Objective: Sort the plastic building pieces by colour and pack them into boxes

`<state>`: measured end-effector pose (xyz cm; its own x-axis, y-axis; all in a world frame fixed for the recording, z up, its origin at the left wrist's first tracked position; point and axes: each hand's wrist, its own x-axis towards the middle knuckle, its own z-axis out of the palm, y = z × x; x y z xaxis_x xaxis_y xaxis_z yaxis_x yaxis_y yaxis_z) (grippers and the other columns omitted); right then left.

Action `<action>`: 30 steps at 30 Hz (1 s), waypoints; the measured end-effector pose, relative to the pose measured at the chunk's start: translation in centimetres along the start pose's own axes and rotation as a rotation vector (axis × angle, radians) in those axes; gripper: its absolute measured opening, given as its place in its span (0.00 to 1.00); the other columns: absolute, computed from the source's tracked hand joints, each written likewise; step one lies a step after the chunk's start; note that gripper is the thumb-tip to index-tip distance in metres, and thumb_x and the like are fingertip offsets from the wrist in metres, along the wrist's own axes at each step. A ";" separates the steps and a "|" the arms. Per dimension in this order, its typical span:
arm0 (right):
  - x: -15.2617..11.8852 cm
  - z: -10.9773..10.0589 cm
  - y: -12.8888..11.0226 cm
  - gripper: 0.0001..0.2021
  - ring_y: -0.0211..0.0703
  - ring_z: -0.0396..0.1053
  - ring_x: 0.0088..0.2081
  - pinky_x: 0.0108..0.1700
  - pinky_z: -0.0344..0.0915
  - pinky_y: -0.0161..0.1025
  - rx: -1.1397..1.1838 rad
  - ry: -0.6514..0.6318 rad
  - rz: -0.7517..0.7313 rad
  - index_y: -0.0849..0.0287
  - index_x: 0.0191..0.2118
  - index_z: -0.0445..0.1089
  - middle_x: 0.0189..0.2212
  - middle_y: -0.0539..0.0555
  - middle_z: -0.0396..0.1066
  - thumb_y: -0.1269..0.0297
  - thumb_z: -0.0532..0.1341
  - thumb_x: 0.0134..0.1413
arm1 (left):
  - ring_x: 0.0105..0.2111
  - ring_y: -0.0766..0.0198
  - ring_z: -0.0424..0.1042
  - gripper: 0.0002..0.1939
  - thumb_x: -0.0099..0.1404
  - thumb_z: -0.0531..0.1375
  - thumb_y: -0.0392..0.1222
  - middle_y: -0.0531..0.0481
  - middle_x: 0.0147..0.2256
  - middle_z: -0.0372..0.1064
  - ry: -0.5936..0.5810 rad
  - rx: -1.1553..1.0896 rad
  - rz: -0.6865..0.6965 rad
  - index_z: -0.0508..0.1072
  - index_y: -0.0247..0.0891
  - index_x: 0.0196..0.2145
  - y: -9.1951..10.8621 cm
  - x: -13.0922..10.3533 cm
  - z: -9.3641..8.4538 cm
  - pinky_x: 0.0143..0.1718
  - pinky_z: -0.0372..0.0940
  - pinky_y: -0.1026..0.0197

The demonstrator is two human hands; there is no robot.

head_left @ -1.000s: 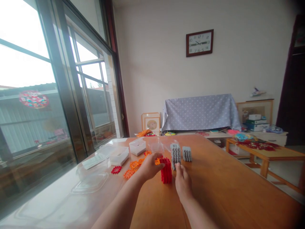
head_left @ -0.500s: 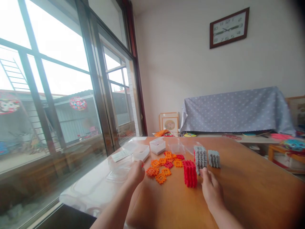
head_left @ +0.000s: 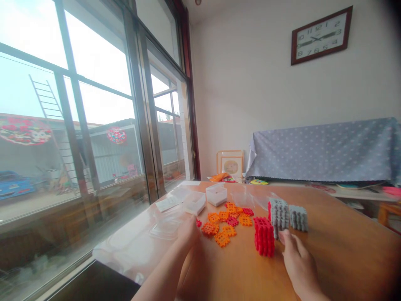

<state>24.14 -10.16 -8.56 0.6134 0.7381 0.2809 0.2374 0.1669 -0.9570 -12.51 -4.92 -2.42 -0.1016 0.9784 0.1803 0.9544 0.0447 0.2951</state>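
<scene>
My left hand [head_left: 189, 230] is closed beside the loose pieces, with a small red interlocking piece [head_left: 199, 223] showing at its fingertips. Pinched together, the fingers of my right hand [head_left: 297, 253] meet the lower near corner of a grey block of interlocking pieces [head_left: 278, 214], which has red along its left side. The exact grip there is partly hidden. A red block [head_left: 264, 237] of the same kind stands just in front and to the left. Behind my right hand is a smaller grey block [head_left: 298, 218]. Orange pieces [head_left: 222, 239] and a few red ones lie spread between my hands.
White open boxes [head_left: 216, 195] and clear plastic lids [head_left: 166, 228] sit at the left and back of the wooden table [head_left: 232, 276]. A clear sheet covers the table's left side. Windows rise on the left; a cloth-covered bench [head_left: 322, 152] stands behind.
The whole view has shifted, so everything appears slightly lower and further right. Both hands keep about the same places relative to the pieces and blocks.
</scene>
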 end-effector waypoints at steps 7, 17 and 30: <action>0.3 0.2 1.1 0.29 0.60 0.76 0.45 0.43 0.70 0.48 0.000 0.009 0.021 0.54 0.39 0.78 0.39 0.61 0.81 0.34 0.54 0.54 | 0.43 0.48 0.77 0.07 0.64 0.57 0.38 0.35 0.44 0.75 0.007 0.048 -0.023 0.73 0.37 0.39 0.3 -0.2 0.6 0.42 0.67 0.53; -0.4 0.2 -0.5 0.31 0.57 0.76 0.45 0.44 0.69 0.45 -0.004 0.010 -0.007 0.56 0.40 0.78 0.38 0.60 0.81 0.34 0.51 0.56 | 0.42 0.47 0.77 0.10 0.68 0.53 0.40 0.36 0.39 0.76 0.024 0.026 0.004 0.74 0.37 0.34 0.2 -1.5 1.1 0.41 0.65 0.53; -0.6 0.0 -0.2 0.30 0.56 0.78 0.44 0.41 0.71 0.45 0.069 -0.063 0.049 0.57 0.43 0.75 0.40 0.60 0.80 0.34 0.52 0.58 | 0.30 0.60 0.73 0.16 0.71 0.49 0.46 0.46 0.28 0.72 0.138 -0.476 -0.100 0.68 0.39 0.29 0.0 -3.4 0.5 0.33 0.61 0.61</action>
<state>23.71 -10.66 -8.56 0.5739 0.7859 0.2301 0.1543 0.1722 -0.9729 -11.98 -8.11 -3.53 -0.2529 0.9366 0.2426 0.7077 0.0080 0.7065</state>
